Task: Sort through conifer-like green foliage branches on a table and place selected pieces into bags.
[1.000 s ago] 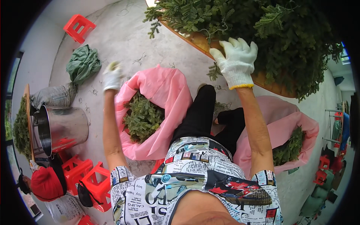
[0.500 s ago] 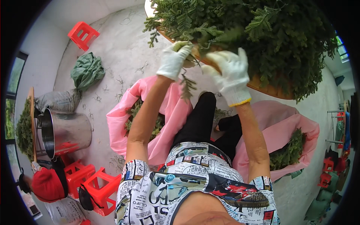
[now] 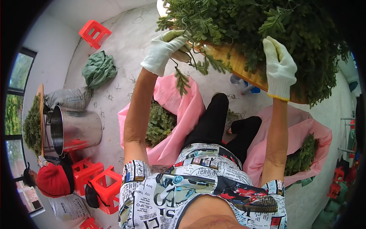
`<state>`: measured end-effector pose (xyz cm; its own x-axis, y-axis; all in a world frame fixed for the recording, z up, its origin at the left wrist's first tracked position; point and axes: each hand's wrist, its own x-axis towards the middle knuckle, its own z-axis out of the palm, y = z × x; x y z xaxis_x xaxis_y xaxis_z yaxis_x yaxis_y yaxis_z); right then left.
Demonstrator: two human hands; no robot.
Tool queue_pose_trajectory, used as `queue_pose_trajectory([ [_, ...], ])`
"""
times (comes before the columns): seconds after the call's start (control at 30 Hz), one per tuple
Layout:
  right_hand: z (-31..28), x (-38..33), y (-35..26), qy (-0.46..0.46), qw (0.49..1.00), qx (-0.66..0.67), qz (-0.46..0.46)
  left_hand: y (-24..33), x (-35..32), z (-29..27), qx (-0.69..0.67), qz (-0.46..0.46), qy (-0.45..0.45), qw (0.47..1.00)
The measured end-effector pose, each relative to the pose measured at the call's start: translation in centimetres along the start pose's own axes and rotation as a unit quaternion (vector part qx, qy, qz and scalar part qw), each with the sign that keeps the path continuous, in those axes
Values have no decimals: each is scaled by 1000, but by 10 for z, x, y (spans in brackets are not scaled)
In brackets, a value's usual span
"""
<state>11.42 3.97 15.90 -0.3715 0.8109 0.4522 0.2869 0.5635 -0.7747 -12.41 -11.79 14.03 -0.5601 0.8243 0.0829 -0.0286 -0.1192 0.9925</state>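
Head view shows us seated on the floor, both arms raised to a wooden tray [image 3: 244, 70] heaped with green fern-like sprigs [image 3: 248, 26]. We judge the step in hand to be picking sprigs off the heap at the tray's near edge.

Our left hand [image 3: 166, 51], in a white knit glove, is clenched around a few stems at the left end of the tray; one loose frond [image 3: 182, 80] hangs down from this grip, below the rim. Our right hand [image 3: 279, 68], also gloved, lies flat with the fingers up against the heap, its palm over the tray's edge. It seems only to press or steady; we cannot tell if it grasps anything.

The heap is above and in front of both hands, touching them. Under the left arm a pink bag [image 3: 179, 126] stands open with the same greens inside, and a second pink bag [image 3: 305, 152] is beside our right leg, also partly filled.

For the next move, we think the left hand needs to pull its stems free from the tangled heap without dragging others, while the right hand keeps the tray from tipping.
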Motion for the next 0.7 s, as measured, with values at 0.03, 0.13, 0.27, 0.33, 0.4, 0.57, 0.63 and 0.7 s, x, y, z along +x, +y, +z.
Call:
queue_pose_trajectory([
  [0.03,-2,-5,-13,-1,1000,3,-23,0,-1,2,2,-1,-5,1000],
  [0.13,-4,-17,-42,-144,985,-8,-91,4,-3,13,9,-1,-34,999],
  [0.27,29,-17,-18,-85,941,-140,-295,17,-10,31,27,-5,-81,996],
  [0.33,31,-11,-1,-116,940,-93,-307,24,-6,34,52,-23,-96,994],
  [0.4,33,-8,11,-146,935,-45,-320,27,-2,36,77,-39,-109,990],
  [0.57,8,-14,-44,-231,962,-142,21,7,3,30,-95,-91,-78,988],
  [0.63,2,-11,-47,-269,953,-130,43,4,8,36,-118,-99,-73,985],
  [0.7,-1,-8,-48,-343,930,-102,83,1,12,41,-159,-110,-59,979],
])
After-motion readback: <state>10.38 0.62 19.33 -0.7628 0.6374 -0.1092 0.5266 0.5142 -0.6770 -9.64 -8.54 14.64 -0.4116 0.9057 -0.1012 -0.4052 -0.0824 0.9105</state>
